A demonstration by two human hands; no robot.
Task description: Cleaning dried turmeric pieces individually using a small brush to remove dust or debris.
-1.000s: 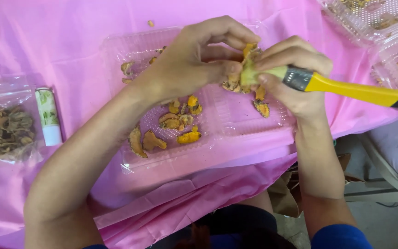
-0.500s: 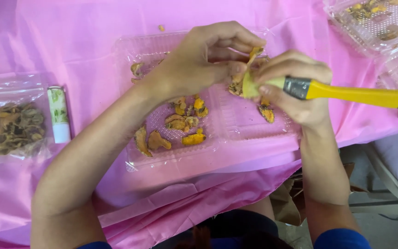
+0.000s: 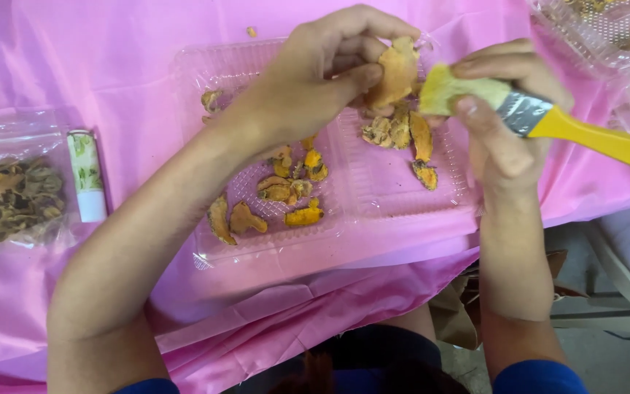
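Above the clear plastic tray (image 3: 395, 191) on the pink-covered counter (image 3: 74, 58), the head view shows the left hand (image 3: 315, 80) pinching a dried orange slice (image 3: 395, 69) between thumb and fingers, while the right hand (image 3: 501, 124) is clamped on the yellow-handled brush (image 3: 541, 120), its bristles touching the slice's edge. Risk: the thin slice looks brittle and may crack or slip into the tray pieces (image 3: 286, 193) below under firm brushing. A bag of dried pieces (image 3: 16, 197) and small tube (image 3: 87, 175) lie well apart, left.

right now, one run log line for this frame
left hand: pinches orange dried slice | right hand: holds yellow-handled brush, bristles beside slice | below: clear tray of slices on pink cloth
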